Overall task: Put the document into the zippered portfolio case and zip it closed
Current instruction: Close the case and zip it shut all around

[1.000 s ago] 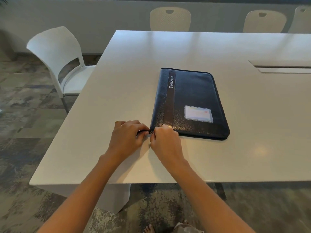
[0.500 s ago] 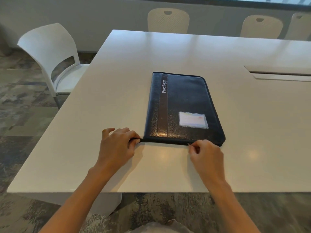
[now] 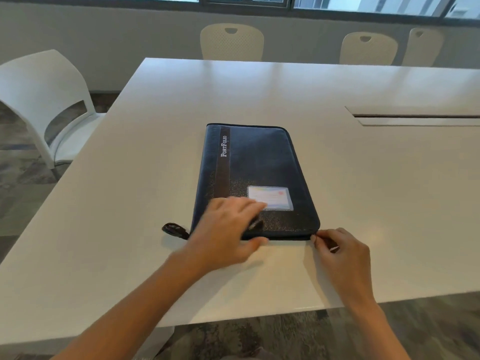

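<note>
A dark blue zippered portfolio case (image 3: 262, 162) lies flat and folded shut on the white table (image 3: 145, 131), with a white "PortFolio" label and a clear card window on its cover. My left hand (image 3: 228, 224) presses flat on the near left part of the cover, fingers straight. My right hand (image 3: 340, 248) pinches the zipper pull at the case's near right corner. A short dark strap end (image 3: 174, 230) sticks out at the near left corner. No document is in sight.
A white chair (image 3: 49, 110) stands left of the table. Three cream chairs (image 3: 232, 42) line the far side below a window. A cable slot (image 3: 415, 116) is cut into the tabletop at the right. The table's near edge is close to my forearms.
My right hand has run along the near edge from the left corner to the right corner, pinching the zipper pull. My left hand left the left corner and now lies flat on the cover.
</note>
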A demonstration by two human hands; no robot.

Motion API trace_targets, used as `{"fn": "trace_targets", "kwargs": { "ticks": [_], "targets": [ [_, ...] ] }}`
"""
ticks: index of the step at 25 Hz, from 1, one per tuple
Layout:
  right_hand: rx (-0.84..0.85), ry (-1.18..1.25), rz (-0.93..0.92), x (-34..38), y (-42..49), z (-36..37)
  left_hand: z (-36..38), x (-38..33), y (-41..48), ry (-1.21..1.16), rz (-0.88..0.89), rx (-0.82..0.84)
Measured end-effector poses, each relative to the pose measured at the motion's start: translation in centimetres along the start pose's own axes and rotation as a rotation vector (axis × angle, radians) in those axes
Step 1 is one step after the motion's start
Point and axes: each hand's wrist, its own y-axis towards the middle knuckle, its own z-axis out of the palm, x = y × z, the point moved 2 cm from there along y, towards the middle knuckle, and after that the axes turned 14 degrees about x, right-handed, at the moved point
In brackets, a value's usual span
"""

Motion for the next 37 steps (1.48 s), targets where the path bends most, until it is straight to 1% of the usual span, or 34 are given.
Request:
{"fn": "trace_targets", "kwargs": {
  "ticks": [2,4,6,8,11,13,16,18,24,27,34,37],
  "targets": [
    [0.011,0.024,-0.01,-0.2,0.0,0.0,1.2,-3.0,5.0,-0.017,0.2,0.147],
    [0.027,0.03,-0.026,-0.3,0.2,0.1,1.9,-4.4,9.4,0.043,0.314,0.161],
    [0.028,0.019,-0.033,-0.3,0.2,0.1,2.2,-4.6,12.7,0.144,0.353,0.166],
    [0.025,0.002,-0.039,-0.3,0.2,0.1,2.6,-4.5,14.5,0.168,0.39,0.166],
    [0.021,-0.002,-0.049,-0.5,0.4,0.1,3.5,-3.8,15.0,0.028,0.45,0.101],
    [0.009,-0.013,-0.044,-0.9,0.9,-0.1,3.9,-3.5,14.8,-0.057,0.469,0.068],
    [0.002,-0.041,-0.054,-1.6,2.9,-0.8,3.8,-3.5,14.5,-0.093,0.481,0.04],
    [0.021,-0.065,-0.069,-2.0,5.1,-1.2,3.7,-3.6,14.4,-0.089,0.483,0.033],
    [0.169,-0.158,-0.16,-3.0,14.4,-0.7,3.5,-3.8,14.2,-0.046,0.491,-0.011],
    [0.15,-0.195,-0.189,-2.8,20.2,0.3,3.3,-3.9,14.2,-0.021,0.478,-0.014],
    [0.106,-0.223,-0.126,-1.9,31.0,2.2,2.9,-4.0,14.1,-0.016,0.488,0.031],
    [0.139,-0.233,-0.108,-1.2,34.5,2.6,3.0,-3.9,14.3,-0.003,0.5,0.041]
  ]
}}
